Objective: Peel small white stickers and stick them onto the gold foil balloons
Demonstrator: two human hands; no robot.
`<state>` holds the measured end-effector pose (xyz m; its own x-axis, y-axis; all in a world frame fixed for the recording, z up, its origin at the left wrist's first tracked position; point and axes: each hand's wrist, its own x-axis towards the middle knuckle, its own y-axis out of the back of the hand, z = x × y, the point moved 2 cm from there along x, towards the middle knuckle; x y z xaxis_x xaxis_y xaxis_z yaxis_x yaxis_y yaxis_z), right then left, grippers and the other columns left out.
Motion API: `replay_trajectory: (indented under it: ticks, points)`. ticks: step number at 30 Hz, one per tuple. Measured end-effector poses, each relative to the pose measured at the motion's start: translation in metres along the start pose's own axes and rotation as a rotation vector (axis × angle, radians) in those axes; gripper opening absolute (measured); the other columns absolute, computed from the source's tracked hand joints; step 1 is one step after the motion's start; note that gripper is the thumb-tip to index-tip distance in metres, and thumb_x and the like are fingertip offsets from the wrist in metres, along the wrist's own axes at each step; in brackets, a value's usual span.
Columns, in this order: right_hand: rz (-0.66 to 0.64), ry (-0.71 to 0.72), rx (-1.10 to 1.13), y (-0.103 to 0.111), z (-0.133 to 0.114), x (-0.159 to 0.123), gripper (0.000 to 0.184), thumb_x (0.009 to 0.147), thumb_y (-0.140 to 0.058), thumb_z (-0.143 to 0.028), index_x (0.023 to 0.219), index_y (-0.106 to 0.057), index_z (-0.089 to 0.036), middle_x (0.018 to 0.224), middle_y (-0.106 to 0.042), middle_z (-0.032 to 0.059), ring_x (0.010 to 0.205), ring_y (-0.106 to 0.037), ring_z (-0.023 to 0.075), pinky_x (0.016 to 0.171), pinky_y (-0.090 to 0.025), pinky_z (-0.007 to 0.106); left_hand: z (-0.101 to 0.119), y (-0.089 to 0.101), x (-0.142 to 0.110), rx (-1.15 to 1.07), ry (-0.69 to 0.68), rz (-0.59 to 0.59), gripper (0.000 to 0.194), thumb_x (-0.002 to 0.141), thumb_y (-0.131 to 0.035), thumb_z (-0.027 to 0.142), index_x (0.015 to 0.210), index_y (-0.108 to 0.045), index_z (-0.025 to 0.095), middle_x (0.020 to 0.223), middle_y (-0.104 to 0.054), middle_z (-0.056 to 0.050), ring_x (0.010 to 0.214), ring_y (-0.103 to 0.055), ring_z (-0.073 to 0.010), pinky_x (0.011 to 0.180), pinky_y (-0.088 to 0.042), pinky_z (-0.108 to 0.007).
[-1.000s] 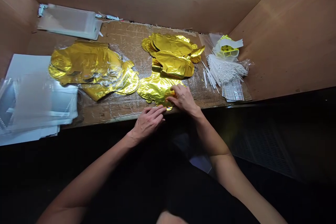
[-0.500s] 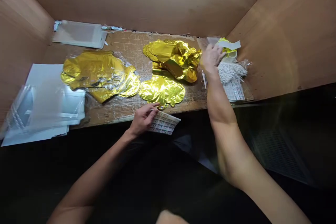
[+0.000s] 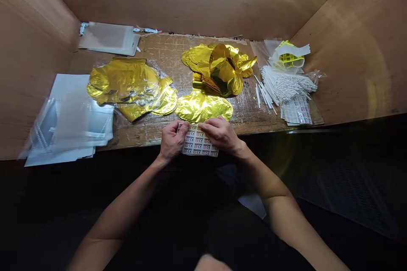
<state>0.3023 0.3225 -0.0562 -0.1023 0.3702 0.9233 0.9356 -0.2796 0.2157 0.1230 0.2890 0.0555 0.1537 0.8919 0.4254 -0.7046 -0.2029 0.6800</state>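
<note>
A small sheet of printed stickers [image 3: 197, 144] sits at the table's front edge between both hands. My left hand [image 3: 171, 139] grips its left side with curled fingers. My right hand [image 3: 221, 134] lies over its right part, fingertips pinching at the sheet's top. Just beyond the sheet lies a flat gold foil balloon [image 3: 203, 109]. Behind that is a crumpled heap of gold foil balloons [image 3: 222, 67].
A bagged stack of gold foil balloons [image 3: 130, 87] lies left of centre. Clear plastic bags [image 3: 66, 123] pile at the left, more at the back left [image 3: 110, 38]. White sticks [image 3: 282, 87], a yellow tape roll [image 3: 288, 57] and another sticker sheet [image 3: 297, 110] are at the right. Wooden walls enclose the table.
My right hand came back from the sticks at the right and now rests on the sticker sheet. My left hand still holds that sheet, brought closer to the balloon.
</note>
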Motion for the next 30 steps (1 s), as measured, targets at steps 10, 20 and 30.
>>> replay_trajectory:
  ticks: [10, 20, 30]
  points:
    - [0.054, 0.213, -0.136, 0.008, -0.004, -0.006, 0.019, 0.106, -0.059, -0.019, 0.118, -0.074, -0.023, 0.111, -0.076, 0.0081, 0.096, -0.061, 0.0231, 0.084, -0.042, 0.043, -0.002, -0.001, -0.003, -0.065, 0.094, 0.002, 0.049, 0.096, -0.073, 0.060, 0.075, -0.066, 0.016, 0.064, -0.052, -0.005, 0.055, -0.043, -0.0165, 0.049, -0.036, -0.026]
    - [-0.048, -0.421, 0.653, 0.005, 0.004, -0.005, 0.027, 0.099, -0.072, -0.039, 0.114, -0.074, -0.017, 0.082, -0.070, 0.0017, 0.070, -0.058, 0.0136, 0.066, -0.045, 0.028, 0.005, 0.012, -0.005, -0.039, 0.016, -0.007, 0.062, 0.098, -0.072, 0.068, 0.067, -0.062, 0.015, 0.063, -0.046, -0.004, 0.055, -0.040, -0.0155, 0.048, -0.030, -0.027]
    - [-0.170, -0.501, 0.722, 0.016, -0.001, -0.004, 0.022, 0.098, -0.071, -0.035, 0.106, -0.079, -0.016, 0.079, -0.066, 0.0008, 0.069, -0.051, 0.0115, 0.062, -0.037, 0.025, 0.002, 0.016, -0.002, -0.089, -0.006, -0.037, 0.045, 0.094, -0.081, 0.058, 0.084, -0.078, 0.015, 0.079, -0.067, -0.008, 0.067, -0.060, -0.0205, 0.059, -0.047, -0.027]
